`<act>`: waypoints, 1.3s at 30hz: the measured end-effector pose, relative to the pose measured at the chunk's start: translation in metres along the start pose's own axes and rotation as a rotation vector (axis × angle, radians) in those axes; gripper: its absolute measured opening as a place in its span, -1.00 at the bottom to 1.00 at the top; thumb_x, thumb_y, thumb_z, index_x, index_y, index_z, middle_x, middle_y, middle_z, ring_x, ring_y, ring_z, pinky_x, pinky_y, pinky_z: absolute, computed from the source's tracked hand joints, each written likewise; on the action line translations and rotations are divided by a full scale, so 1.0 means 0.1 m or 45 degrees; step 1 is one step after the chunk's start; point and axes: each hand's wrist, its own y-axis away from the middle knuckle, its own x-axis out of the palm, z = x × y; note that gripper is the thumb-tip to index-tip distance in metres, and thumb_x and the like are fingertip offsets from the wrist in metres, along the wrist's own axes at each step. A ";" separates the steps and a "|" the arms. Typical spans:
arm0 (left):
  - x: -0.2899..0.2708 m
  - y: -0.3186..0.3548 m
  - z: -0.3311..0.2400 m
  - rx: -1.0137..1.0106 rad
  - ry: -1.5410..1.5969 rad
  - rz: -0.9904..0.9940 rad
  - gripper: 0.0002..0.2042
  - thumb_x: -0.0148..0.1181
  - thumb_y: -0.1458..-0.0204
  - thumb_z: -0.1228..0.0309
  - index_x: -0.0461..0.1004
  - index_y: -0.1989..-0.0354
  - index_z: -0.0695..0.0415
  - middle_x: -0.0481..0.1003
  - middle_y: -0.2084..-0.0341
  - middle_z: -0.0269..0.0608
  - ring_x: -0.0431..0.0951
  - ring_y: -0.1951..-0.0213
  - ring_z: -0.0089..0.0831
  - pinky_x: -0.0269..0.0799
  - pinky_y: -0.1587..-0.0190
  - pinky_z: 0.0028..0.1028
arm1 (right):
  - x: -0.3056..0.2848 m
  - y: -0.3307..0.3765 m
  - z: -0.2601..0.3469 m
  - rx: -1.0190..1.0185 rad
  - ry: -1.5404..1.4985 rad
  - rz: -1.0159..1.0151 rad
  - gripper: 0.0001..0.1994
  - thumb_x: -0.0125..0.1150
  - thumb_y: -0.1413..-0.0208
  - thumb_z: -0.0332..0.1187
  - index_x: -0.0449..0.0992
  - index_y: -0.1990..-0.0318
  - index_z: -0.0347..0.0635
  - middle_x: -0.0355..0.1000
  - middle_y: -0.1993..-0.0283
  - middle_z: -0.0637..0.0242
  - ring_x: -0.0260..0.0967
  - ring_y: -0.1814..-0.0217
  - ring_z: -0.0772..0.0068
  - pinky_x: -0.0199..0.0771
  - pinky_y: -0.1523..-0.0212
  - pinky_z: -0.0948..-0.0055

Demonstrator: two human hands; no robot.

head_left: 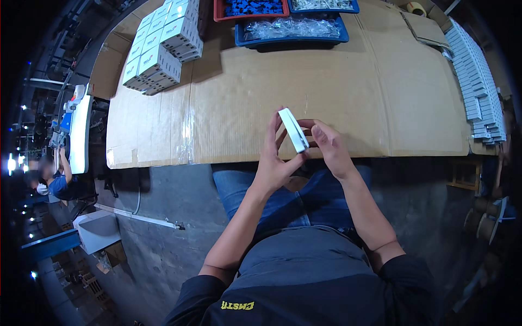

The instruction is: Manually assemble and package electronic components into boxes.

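Just over the front edge of the cardboard-covered table, a slim white box is tilted in my left hand. The fingers of that hand lie along its far left side and the thumb presses near its lower end. A dark slit runs along one long side of the box. My right hand is close on the right, its fingers curved toward the box and its thumb apart from them. Some right fingertips pass behind the box, so whether they touch it cannot be made out.
Stacked white cartons stand at the back left. Behind the table's middle are a blue tray of clear plastic pieces, a red tray of blue parts and another blue tray. Many white boxes line the right edge. A co-worker sits far left.
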 end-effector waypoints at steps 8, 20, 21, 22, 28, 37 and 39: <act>0.05 0.05 -0.14 -0.111 0.422 -0.051 -0.12 0.20 -0.30 0.14 -0.25 -0.62 0.07 -0.01 -0.52 0.07 0.09 -0.51 -0.09 0.04 -0.50 -0.12 | 0.10 0.03 -0.09 -0.083 -0.046 -0.089 -0.48 0.41 -0.27 -0.24 0.43 -0.26 -0.33 0.50 -0.16 0.17 0.48 -0.18 0.40 0.53 -0.23 0.31; 0.16 0.09 -0.10 -0.063 0.110 -0.331 -0.21 -0.23 -0.40 -0.22 -0.14 -0.60 0.06 0.25 -0.36 0.04 0.31 -0.26 -0.31 0.27 -0.26 -0.38 | 0.46 0.20 -0.34 -0.482 0.537 -0.020 -0.42 0.17 -0.22 -0.56 0.33 -0.43 -0.29 0.28 -0.47 -0.09 0.34 -0.45 -0.07 0.39 -0.38 0.21; 0.15 0.12 -0.08 -0.029 0.161 -0.311 -0.21 -0.18 -0.41 -0.18 -0.19 -0.61 0.07 0.18 -0.40 0.07 0.36 -0.09 -0.41 0.32 0.02 -0.53 | 0.48 0.21 -0.36 -0.506 0.586 -0.032 -0.42 0.13 -0.24 -0.56 0.30 -0.44 -0.32 0.27 -0.47 -0.13 0.36 -0.42 -0.13 0.42 -0.35 0.19; 0.14 0.13 -0.06 0.006 0.213 -0.291 -0.20 -0.13 -0.41 -0.13 -0.25 -0.62 0.07 0.11 -0.43 0.09 0.40 0.08 -0.52 0.37 0.31 -0.67 | 0.47 0.22 -0.37 -0.583 0.695 -0.023 -0.45 0.06 -0.29 -0.56 0.26 -0.44 -0.39 0.27 -0.45 -0.17 0.39 -0.37 -0.22 0.47 -0.30 0.16; 0.15 0.12 0.08 0.145 0.086 -0.336 -0.12 -0.16 -0.36 -0.25 -0.23 -0.61 0.12 0.08 -0.46 0.11 0.39 -0.07 -0.41 0.39 0.01 -0.55 | 0.46 0.23 -0.40 -0.649 0.785 -0.051 -0.53 -0.03 -0.37 -0.52 0.28 -0.39 -0.49 0.32 -0.40 -0.21 0.49 -0.24 -0.23 0.56 -0.19 0.16; 0.17 0.17 -0.04 -0.057 0.206 -0.349 -0.09 -0.21 -0.32 -0.32 -0.14 -0.59 0.15 0.13 -0.45 0.03 0.18 -0.42 -0.19 0.02 -0.45 -0.25 | 0.51 0.22 -0.38 -0.549 0.651 -0.051 -0.54 -0.02 -0.43 -0.40 0.32 -0.40 -0.41 0.38 -0.37 -0.16 0.52 -0.25 -0.05 0.51 -0.22 0.21; 0.13 0.11 0.05 0.036 0.085 -0.355 -0.09 -0.19 -0.31 -0.32 -0.15 -0.59 0.14 0.12 -0.46 0.05 0.16 -0.44 -0.16 0.01 -0.46 -0.22 | 0.48 0.16 -0.39 -0.456 0.383 -0.036 -0.54 -0.01 -0.45 -0.32 0.34 -0.39 -0.40 0.42 -0.33 -0.07 0.52 -0.21 0.12 0.49 -0.22 0.28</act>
